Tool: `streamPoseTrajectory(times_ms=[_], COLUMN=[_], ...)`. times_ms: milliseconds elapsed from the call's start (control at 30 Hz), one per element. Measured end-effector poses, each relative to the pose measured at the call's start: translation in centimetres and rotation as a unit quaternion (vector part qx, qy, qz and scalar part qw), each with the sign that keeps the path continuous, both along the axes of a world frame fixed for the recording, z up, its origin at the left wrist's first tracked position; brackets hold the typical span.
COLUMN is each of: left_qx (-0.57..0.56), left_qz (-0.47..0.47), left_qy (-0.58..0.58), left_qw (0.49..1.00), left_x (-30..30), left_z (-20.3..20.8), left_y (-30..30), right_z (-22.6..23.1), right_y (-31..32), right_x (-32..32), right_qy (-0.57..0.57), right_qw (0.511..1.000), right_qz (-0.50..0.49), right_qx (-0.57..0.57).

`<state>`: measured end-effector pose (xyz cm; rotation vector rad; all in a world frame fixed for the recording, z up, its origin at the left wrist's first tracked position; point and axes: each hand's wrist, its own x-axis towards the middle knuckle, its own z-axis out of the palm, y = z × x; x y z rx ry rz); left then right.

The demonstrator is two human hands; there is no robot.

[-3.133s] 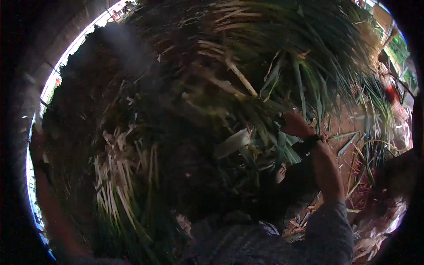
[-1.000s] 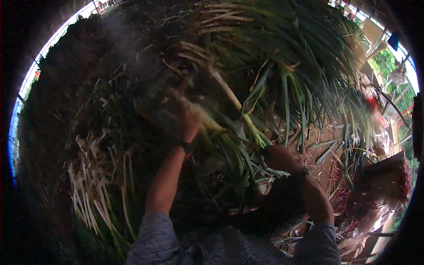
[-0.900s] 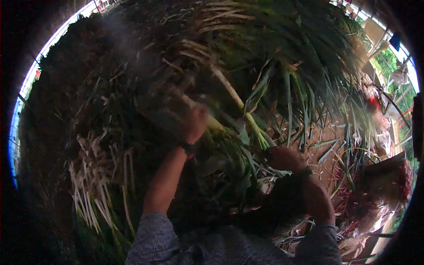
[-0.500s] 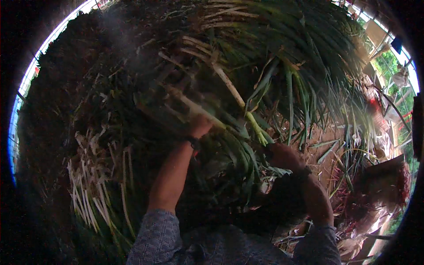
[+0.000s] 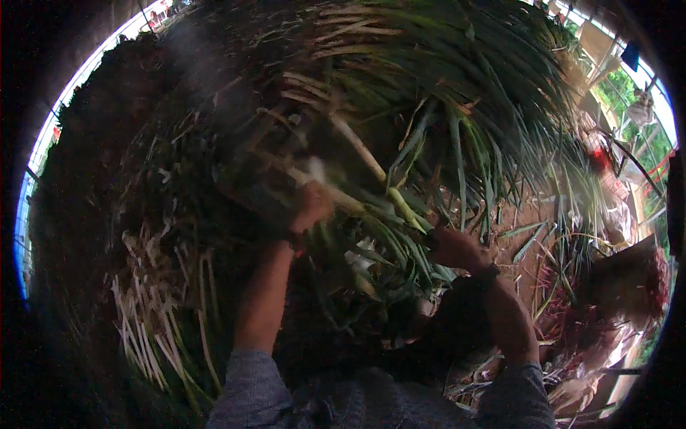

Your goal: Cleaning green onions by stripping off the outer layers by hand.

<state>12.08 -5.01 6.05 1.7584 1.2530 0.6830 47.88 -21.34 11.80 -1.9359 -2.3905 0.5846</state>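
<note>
My right hand (image 5: 459, 249) is closed round the green upper part of a long green onion (image 5: 366, 154). Its pale shank slants up and left, away from that hand. A second green onion (image 5: 346, 200) lies lower and roughly parallel, its leaves hanging beside my right hand. My left hand (image 5: 312, 204) is a closed fist against this second onion's pale shank. A whitish blur (image 5: 316, 169) shows just above the fist; what the fingers hold is hidden.
A big heap of green onions (image 5: 493, 79) spreads across the far side. At left lies a bunch with cleaner white shanks (image 5: 146, 336). Loose leaves litter the brown ground (image 5: 518, 261) at right, near reddish scraps and a brown box-like block (image 5: 622, 282).
My left hand has shifted left and slightly down along the lower onion, and a whitish blur now shows above it. My right hand keeps its grip, and the view has shifted slightly.
</note>
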Motion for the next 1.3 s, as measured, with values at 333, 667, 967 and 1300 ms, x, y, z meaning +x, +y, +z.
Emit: streamPoseTrajectory(times_ms=[333,667,967,1300], left_qx=[0.130,-0.210,-0.159,-0.202], left_qz=[0.066,0.200,0.072,0.237], left_qy=[-0.007,-0.271,-0.200,-0.483], left_qw=[0.989,0.918,0.964,0.818], left_x=[-1.5,1.2,-2.5,1.5], left_z=[0.0,-7.3,-10.3,-3.9], left_y=[-1.5,0.5,4.9,1.8], right_z=[-1.8,-0.2,0.6,-0.7], right_y=[1.5,2.9,3.5,3.0], right_x=[-0.5,-2.8,-4.2,-2.2], right_qy=[0.041,0.023,0.029,0.131], right_qw=[0.997,0.998,0.993,0.986], right_qz=[0.055,0.049,0.107,0.068], right_qx=[0.030,0.016,0.051,0.078])
